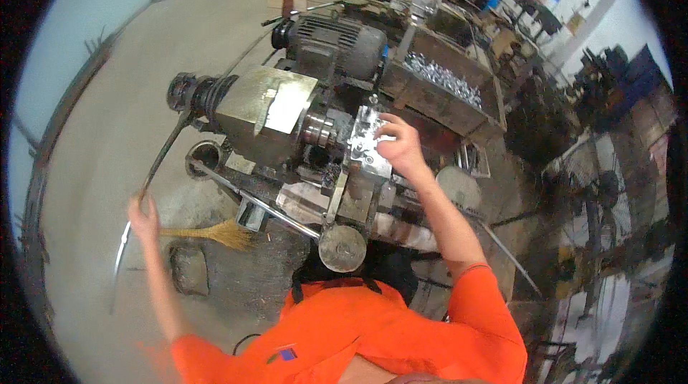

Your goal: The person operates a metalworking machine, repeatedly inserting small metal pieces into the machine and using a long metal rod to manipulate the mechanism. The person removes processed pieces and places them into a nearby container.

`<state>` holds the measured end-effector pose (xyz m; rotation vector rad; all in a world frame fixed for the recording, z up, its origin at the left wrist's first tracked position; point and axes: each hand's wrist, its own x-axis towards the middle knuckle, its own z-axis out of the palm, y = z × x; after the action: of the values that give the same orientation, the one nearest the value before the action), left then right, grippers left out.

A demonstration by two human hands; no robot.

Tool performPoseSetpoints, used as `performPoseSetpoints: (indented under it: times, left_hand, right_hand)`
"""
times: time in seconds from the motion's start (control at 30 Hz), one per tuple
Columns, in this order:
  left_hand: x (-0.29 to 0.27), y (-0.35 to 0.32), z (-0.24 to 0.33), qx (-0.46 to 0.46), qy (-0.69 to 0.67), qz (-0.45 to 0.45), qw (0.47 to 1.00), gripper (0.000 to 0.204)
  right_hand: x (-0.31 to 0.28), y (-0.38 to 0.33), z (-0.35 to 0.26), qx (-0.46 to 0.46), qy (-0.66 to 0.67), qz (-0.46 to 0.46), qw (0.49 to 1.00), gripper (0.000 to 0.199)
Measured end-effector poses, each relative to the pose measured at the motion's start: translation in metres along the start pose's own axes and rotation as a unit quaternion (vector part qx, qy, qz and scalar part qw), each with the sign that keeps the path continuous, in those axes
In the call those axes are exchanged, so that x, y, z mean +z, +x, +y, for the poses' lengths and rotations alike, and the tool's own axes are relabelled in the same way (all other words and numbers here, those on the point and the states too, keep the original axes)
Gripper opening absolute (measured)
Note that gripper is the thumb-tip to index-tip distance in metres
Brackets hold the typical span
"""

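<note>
I see my right hand (pixel 400 146) pinching a shiny metal block (pixel 370 142) on the lathe (pixel 301 122); my left hand (pixel 143 213) grips a long dark lever (pixel 163 155). Motion blur obscures its fingers.
</note>
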<state>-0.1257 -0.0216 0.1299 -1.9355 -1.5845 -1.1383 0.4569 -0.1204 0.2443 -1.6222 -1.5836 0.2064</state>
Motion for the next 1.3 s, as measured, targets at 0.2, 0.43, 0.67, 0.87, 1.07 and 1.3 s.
performPoseSetpoints:
  times: [0.2,0.43,0.67,0.87,1.07,1.3]
  left_hand:
    - [0.136,-0.159,0.083,-0.188,-0.187,-0.469,0.843,0.034]
    - [0.15,-0.092,0.113,0.187,0.17,-0.579,0.775,0.025]
    - [0.119,-0.079,0.101,0.014,0.005,-0.519,0.855,0.032]
    - [0.085,-0.02,0.117,-0.387,-0.407,-0.338,0.756,0.044]
    - [0.097,-0.025,0.173,-0.428,-0.445,-0.306,0.725,0.035]
    - [0.098,-0.023,0.169,-0.444,-0.412,-0.32,0.729,0.03]
  right_hand:
    - [-0.098,-0.106,0.062,0.163,-0.048,0.053,0.984,0.019]
    - [-0.191,-0.232,0.11,0.37,-0.173,0.135,0.903,0.021]
    - [-0.262,-0.349,0.194,0.568,-0.438,-0.043,0.695,0.046]
    - [-0.242,-0.425,0.215,0.532,-0.493,-0.007,0.689,0.024]
    - [-0.154,-0.451,0.104,0.555,-0.412,0.053,0.721,0.027]
    - [-0.108,-0.428,0.044,0.559,-0.216,0.138,0.789,0.027]
